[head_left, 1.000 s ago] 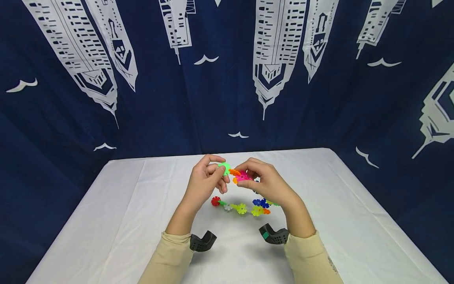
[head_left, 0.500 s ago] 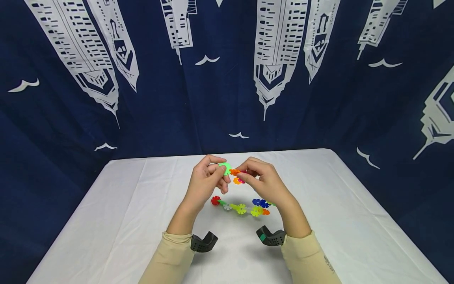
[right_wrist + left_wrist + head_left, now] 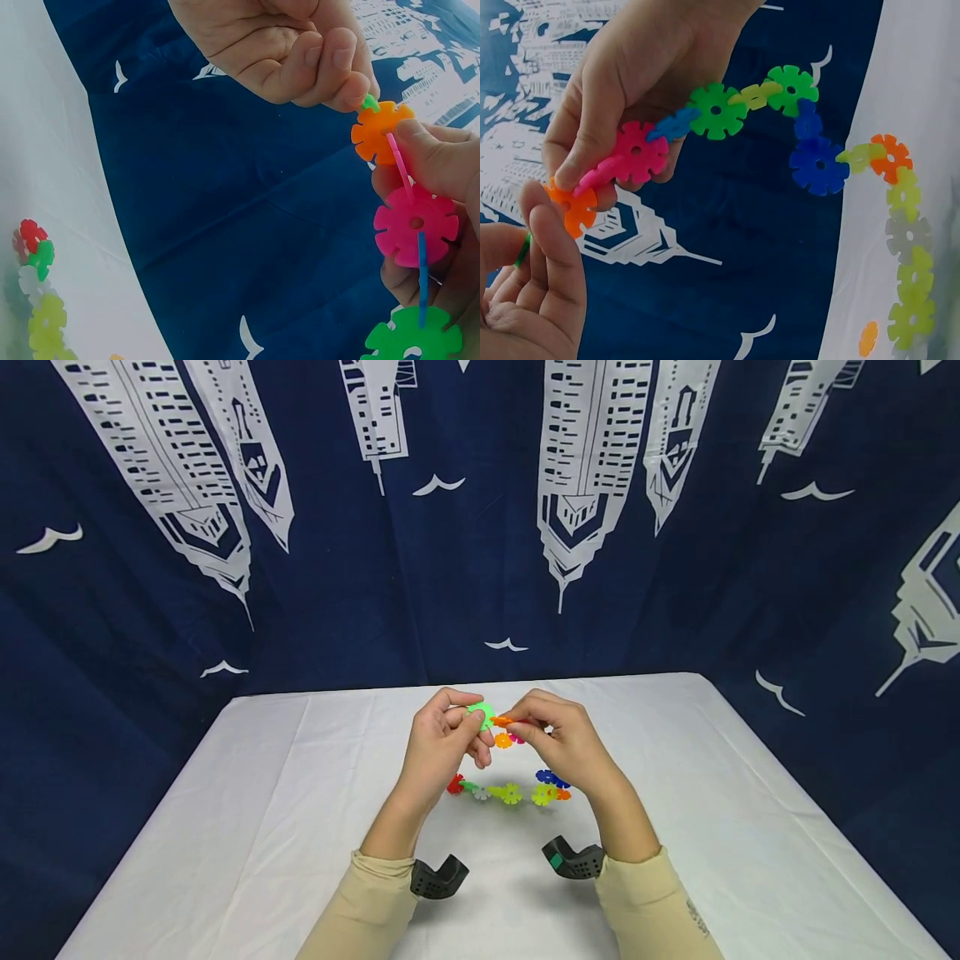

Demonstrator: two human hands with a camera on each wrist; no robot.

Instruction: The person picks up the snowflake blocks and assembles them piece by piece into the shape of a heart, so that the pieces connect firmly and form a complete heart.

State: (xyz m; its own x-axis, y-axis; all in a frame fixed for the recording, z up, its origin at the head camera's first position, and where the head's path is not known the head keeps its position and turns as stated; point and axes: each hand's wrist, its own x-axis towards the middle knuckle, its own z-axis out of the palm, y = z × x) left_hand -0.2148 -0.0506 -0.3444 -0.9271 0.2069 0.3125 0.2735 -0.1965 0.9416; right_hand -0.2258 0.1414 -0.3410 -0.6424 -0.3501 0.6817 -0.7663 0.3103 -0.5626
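Observation:
My left hand [image 3: 450, 735] pinches a light green notched flower disc [image 3: 483, 715] between thumb and fingers. In the left wrist view only a thin green edge [image 3: 523, 250] of it shows. My right hand [image 3: 558, 735] pinches an orange flower disc [image 3: 375, 135], the end piece of a chain of interlocking discs. The green disc meets the orange disc's rim; how deep their slots sit together is hidden. From the orange disc the chain runs through pink discs [image 3: 640, 151], a blue one [image 3: 676, 124] and a green one [image 3: 717, 111].
Further along, the chain has dark blue discs [image 3: 820, 165] and yellow ones. Its red end disc [image 3: 456, 785] is low over the white table [image 3: 300, 827]. An orange piece [image 3: 868, 339] appears beside the chain. A dark blue curtain [image 3: 450, 568] hangs behind.
My right hand has shifted its grip from the pink disc toward the orange end disc. My left hand, with the green disc, has moved slightly right, closer to it.

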